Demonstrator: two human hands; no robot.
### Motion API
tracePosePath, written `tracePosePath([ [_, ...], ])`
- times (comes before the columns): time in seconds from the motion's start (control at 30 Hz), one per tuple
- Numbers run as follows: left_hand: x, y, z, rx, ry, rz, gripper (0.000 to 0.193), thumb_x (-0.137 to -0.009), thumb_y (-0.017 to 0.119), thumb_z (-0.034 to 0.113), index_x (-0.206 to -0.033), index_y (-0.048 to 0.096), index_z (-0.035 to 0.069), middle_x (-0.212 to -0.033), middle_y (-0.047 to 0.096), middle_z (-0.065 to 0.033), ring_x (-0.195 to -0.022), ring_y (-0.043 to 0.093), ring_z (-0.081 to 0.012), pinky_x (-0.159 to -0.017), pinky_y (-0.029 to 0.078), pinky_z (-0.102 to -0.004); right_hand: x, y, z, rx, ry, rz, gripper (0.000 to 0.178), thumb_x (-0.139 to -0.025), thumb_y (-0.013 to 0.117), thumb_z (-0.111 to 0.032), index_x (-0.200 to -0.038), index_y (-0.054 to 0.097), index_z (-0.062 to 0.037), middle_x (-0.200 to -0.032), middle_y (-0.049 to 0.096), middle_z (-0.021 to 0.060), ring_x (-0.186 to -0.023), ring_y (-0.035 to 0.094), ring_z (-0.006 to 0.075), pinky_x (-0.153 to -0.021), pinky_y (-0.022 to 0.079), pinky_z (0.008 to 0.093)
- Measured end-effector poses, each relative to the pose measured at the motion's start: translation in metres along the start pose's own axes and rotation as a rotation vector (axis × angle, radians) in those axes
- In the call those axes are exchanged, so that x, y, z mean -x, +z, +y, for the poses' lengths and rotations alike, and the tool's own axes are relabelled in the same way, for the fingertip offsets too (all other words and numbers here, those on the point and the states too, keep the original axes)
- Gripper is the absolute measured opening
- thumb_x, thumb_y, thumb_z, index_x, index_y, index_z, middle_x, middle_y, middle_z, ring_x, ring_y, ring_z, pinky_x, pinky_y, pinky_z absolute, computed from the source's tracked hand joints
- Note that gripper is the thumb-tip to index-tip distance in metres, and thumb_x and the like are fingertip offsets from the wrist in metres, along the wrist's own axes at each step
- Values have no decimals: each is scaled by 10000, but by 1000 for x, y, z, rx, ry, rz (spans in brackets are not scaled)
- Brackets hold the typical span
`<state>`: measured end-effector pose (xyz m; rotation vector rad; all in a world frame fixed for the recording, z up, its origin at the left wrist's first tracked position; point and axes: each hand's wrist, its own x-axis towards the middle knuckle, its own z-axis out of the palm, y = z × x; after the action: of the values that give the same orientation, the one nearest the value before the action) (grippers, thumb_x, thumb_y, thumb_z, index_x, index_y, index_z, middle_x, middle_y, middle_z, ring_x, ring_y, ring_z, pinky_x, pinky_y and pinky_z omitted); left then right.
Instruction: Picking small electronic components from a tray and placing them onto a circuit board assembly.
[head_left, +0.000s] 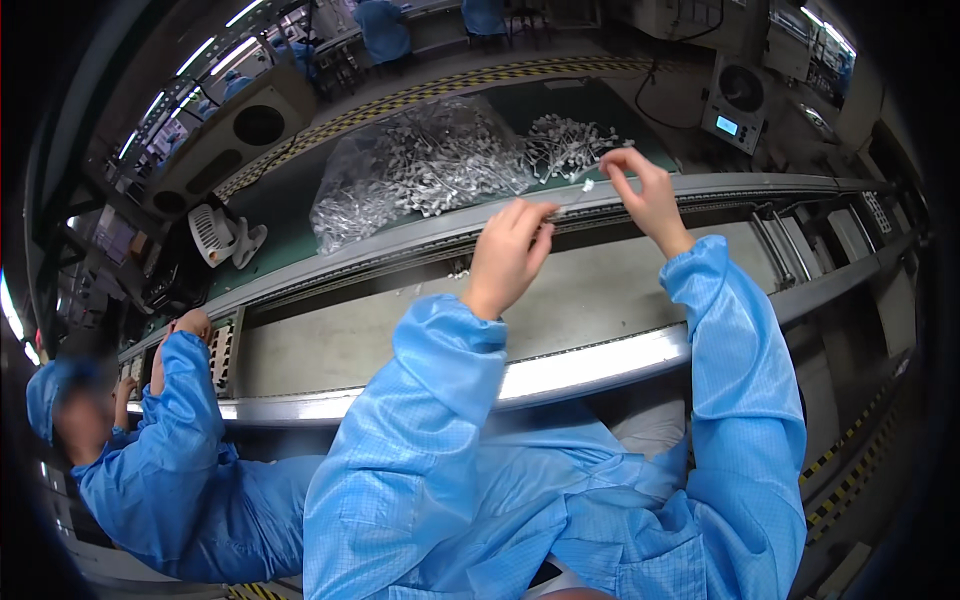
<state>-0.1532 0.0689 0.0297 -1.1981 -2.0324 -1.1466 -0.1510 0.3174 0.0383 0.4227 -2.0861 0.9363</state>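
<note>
A dim workshop, yellow-black floor tape (420, 88) past the green counter (590, 95), a conveyor (620, 310) along its near edge. A clear bag (345, 205) of white parts lies mid-counter, a loose pile (565, 140) by the right end. Off the near edge, the hands are apart, left hand (506, 252) curled, right hand (652, 200) raised, fingers bent. Between them: one white part (588, 186), blurred; which grips it, I can't tell.
</note>
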Motion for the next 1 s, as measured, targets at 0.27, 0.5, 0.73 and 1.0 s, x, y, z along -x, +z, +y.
tracePosePath([
  [0.27,4,6,4,-16,96,-80,130,-876,681,68,-1001,655,47,-850,631,-79,-757,617,-241,-718,475,-358,12,11,-5,140,-36,-94,125,-895,612,-25,-1016,644,-37,-922,711,80,-908,677,259,-816,512,342],
  [0.5,5,12,1,59,134,-89,66,-891,672,69,-951,668,40,-860,643,-93,-777,608,-245,-707,485,-345,10,14,-6,75,-34,-112,145,-897,618,-26,-1040,645,-35,-943,723,93,-901,692,267,-810,528,351],
  [0.73,6,11,5,486,-402,-36,145,-989,583,106,-997,668,-11,-791,629,-46,-665,582,-111,-612,479,-253,13,19,-23,-187,173,-164,120,-974,568,-44,-1069,583,26,-877,700,98,-863,713,160,-770,546,274],
  [1.0,5,12,5,933,-655,3,224,-1007,569,139,-1108,621,-54,-919,695,-120,-802,672,-159,-755,532,-259,9,13,-29,-292,240,-161,155,-1000,556,-85,-1108,577,24,-973,719,100,-892,675,139,-832,519,270],
])
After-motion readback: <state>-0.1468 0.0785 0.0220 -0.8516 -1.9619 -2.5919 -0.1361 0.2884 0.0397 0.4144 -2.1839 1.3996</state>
